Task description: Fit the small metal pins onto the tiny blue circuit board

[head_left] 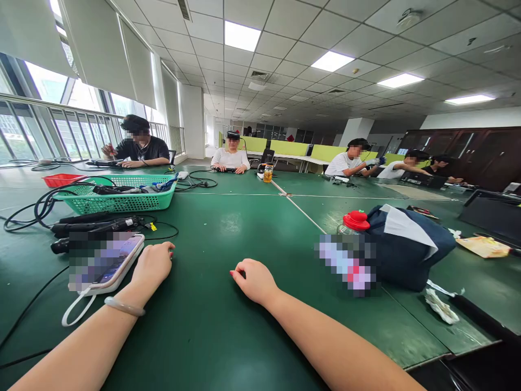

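Observation:
My left hand (154,265) rests on the green table (203,326), its fingers curled in and nothing showing in them. A pale bangle (124,307) circles that wrist. Just left of this hand, a phone (116,263) in a light case with a white strap lies face up, its screen partly blurred. Toward the middle, my right hand (256,281) lies on the table in a loose fist, with no object visible in it. Right of it are a blurred, pale flat item (345,263) and a dark blue cloth bag (407,250), both apart from the hand.
A green basket (118,203) holding cables and devices stands far left, beside a red tray (63,180). Black gear (95,225) lies behind the phone. A red-lidded bottle (356,220) is by the bag, crumpled tissue (442,306) at right. Several people sit around the table.

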`<move>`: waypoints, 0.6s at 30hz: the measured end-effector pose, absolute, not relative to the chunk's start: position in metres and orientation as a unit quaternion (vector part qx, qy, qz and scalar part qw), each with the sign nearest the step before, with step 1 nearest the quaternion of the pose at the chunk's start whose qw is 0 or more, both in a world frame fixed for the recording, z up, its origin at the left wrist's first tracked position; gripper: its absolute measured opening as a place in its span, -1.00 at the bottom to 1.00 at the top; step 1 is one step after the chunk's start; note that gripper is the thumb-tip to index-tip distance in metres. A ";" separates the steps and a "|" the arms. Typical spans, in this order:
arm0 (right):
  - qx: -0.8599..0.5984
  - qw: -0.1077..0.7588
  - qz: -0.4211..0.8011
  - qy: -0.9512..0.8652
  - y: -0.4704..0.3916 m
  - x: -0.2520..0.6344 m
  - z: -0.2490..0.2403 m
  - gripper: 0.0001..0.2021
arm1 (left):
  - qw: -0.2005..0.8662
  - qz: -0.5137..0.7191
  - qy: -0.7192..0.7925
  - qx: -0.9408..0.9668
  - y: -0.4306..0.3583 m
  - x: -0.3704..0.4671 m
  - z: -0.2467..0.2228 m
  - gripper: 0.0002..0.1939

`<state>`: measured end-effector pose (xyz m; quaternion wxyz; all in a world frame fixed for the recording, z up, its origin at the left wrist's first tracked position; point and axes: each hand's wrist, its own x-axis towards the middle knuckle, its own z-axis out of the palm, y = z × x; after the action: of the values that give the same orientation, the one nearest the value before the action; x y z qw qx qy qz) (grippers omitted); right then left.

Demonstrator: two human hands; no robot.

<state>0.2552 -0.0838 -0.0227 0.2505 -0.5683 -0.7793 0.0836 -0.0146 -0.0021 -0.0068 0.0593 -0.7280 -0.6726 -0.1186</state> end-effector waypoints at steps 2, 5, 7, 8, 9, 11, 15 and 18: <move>-0.569 0.250 0.088 -0.779 -0.084 0.255 -0.022 -0.74 | 0.047 -0.137 -0.672 -0.726 -0.001 -0.014 -0.008 -0.63; -0.564 0.257 0.096 -0.779 -0.084 0.255 -0.022 -0.74 | -0.017 -0.181 -0.684 -0.706 0.002 -0.015 -0.010 -0.62; -0.555 0.265 0.107 -0.781 -0.084 0.254 -0.022 -0.74 | -0.082 -0.214 -0.691 -0.685 0.004 -0.015 -0.011 -0.62; -0.550 0.270 0.114 -0.782 -0.084 0.254 -0.022 -0.74 | -0.112 -0.230 -0.691 -0.676 0.005 -0.013 -0.012 -0.61; -0.544 0.275 0.123 -0.783 -0.084 0.253 -0.022 -0.74 | -0.136 -0.245 -0.687 -0.671 0.005 -0.011 -0.012 -0.61; -0.534 0.282 0.141 -0.785 -0.083 0.250 -0.023 -0.77 | -0.169 -0.268 -0.669 -0.672 0.003 -0.002 -0.014 -0.61; -0.525 0.286 0.160 -0.785 -0.080 0.246 -0.027 -0.94 | -0.234 -0.297 -0.590 -0.713 -0.014 0.031 -0.016 -0.62; -0.527 0.290 0.149 -0.785 -0.078 0.245 -0.031 -0.80 | -0.312 -0.319 -0.487 -0.751 -0.038 0.059 -0.015 -0.64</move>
<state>0.2452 -0.0779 -0.0314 0.2902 -0.5270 -0.7848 0.1487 0.0593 -0.0376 -0.0146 -0.3119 -0.7508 -0.4871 -0.3191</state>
